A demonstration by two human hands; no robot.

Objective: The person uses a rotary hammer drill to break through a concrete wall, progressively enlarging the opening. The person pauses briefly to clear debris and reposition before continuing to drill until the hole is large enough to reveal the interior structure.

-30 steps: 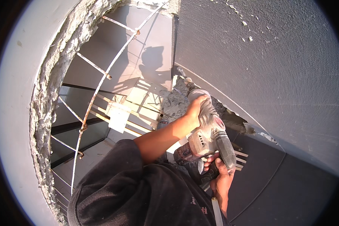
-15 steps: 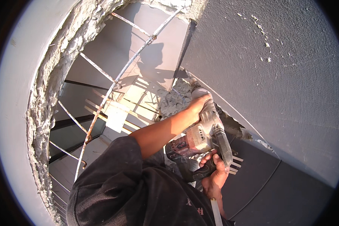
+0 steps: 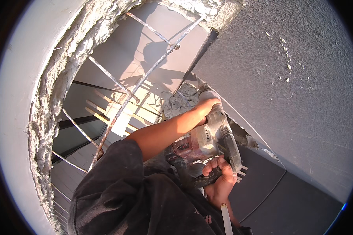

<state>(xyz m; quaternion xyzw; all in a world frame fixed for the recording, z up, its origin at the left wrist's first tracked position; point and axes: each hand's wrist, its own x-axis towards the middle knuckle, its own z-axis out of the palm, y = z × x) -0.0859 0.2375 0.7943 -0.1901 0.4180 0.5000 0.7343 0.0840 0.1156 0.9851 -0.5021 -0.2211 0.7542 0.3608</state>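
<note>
A dusty demolition hammer (image 3: 222, 121), with a worn red and black motor body, is in both my hands. My left hand (image 3: 208, 106) wraps round its front barrel, and that arm crosses from the lower left. At the rear handle, my right hand (image 3: 220, 176) has its fingers curled in. The tool's front end points up toward the edge of a dark grey textured wall (image 3: 286, 86), close to a patch of broken concrete (image 3: 181, 100). The bit's tip is hard to make out there.
Rusty rebar (image 3: 147, 74) spans a ragged opening whose broken concrete edge (image 3: 80, 47) curves along the left. Wooden slats and a pale board (image 3: 122, 120) lie below the bars. A thin cable (image 3: 267, 192) hangs at the right. A pale strip (image 3: 226, 219) is near my right wrist.
The view has shifted slightly, so the rebar and opening's top corner appear farther right and lower. Both hands keep their hold on the demolition hammer, which stays in nearly the same place.
</note>
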